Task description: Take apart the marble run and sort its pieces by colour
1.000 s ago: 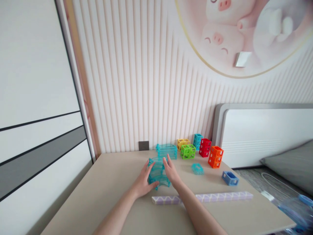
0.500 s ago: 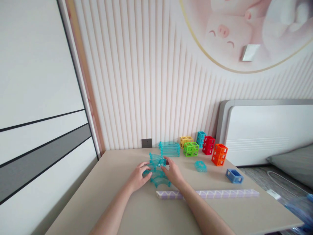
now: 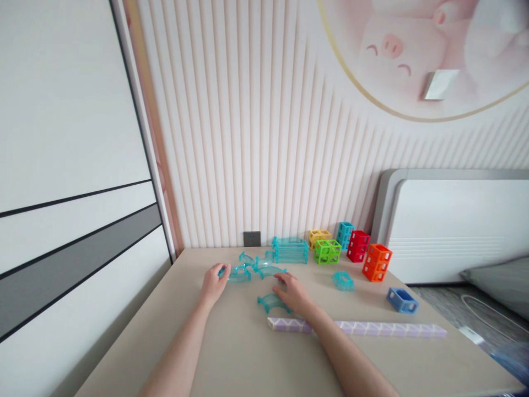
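Note:
Several translucent teal curved track pieces lie spread over the middle of the table. My left hand (image 3: 215,282) has its fingers closed on the left end of one curved track piece (image 3: 239,277). My right hand (image 3: 292,292) rests to the right with thumb and fingers apart. Its fingertips are close to the right end of a second curved piece (image 3: 270,272); whether they touch it I cannot tell. Just below these fingers lies a third curved piece (image 3: 273,301), partly covered by the hand. More teal pieces (image 3: 247,258) overlap behind.
A stack of teal pieces (image 3: 291,251) stands by the wall. Yellow (image 3: 319,238), green (image 3: 327,251), red (image 3: 357,246) and orange blocks (image 3: 377,263) stand right of it. A blue block (image 3: 402,300) and a long purple patterned bar (image 3: 380,329) lie nearer.
The clustered teal pieces have been spread apart. My left hand has moved left and up with one piece; my right hand has shifted slightly right and down, and one piece lies separate near it.

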The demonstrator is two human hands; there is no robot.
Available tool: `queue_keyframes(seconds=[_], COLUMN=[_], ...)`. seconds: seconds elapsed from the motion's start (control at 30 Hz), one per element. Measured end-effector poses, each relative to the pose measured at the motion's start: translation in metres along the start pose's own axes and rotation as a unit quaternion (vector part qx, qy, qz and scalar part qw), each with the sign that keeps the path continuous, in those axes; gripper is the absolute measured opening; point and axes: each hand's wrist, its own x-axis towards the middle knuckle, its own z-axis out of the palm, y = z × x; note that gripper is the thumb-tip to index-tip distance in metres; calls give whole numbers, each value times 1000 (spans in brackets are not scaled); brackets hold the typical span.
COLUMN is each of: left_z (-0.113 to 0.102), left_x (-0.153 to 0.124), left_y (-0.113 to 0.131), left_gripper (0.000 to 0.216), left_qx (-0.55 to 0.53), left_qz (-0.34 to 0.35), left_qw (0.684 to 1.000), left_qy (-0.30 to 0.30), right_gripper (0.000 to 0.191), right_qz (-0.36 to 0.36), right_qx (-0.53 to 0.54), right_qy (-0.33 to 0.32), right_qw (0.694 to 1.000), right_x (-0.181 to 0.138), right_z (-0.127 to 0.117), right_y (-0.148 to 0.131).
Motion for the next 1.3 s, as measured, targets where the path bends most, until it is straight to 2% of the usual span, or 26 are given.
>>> queue_keyframes(seconds=[0.1, 0.27, 0.33, 0.43, 0.53, 0.7, 0.8, 0.93, 1.03, 1.2, 1.3], left_z=[1, 2, 2, -1, -5, -14, -19, -24, -24, -22, -21], left_x=[2, 5, 6, 8, 9, 12, 13, 12, 11, 8, 7], left_y=[-10, -22, -25, -27, -33, -50, -60, -68, -70, -72, -72], left_gripper=[37, 32, 32, 36, 39, 37, 33, 28, 25, 15, 9], left_qx=[13, 29, 29, 27, 26, 39, 72, 110, 132, 160, 174], left_qz=[-45, -118, -143, -175, -207, -258, -265, -245, -233, -220, -207], left_qw=[998, 988, 982, 971, 955, 924, 914, 920, 927, 939, 946], left_qy=[36, 92, 117, 161, 212, 279, 298, 284, 261, 211, 182], right_gripper=[45, 102, 111, 105, 93, 46, 33, 33, 34, 32, 28], right_qz=[-17, -36, -32, -34, -40, -76, -90, -117, -164, -232, -265], right_qx=[8, 74, 88, 71, 11, -28, -44, -83, -139, -165, -157], right_qy=[-39, -213, -251, -254, -223, -167, -136, -112, -101, -95, -53], right_qw=[999, 974, 963, 964, 974, 983, 986, 983, 971, 954, 950], right_x=[-4, -12, -14, -14, -11, -8, -10, -13, -11, 12, 31], right_z=[-6, -29, -37, -42, -38, -27, -21, -13, -1, 28, 35], right_y=[-4, -11, -12, -10, -7, -6, -10, -18, -27, -51, -63])
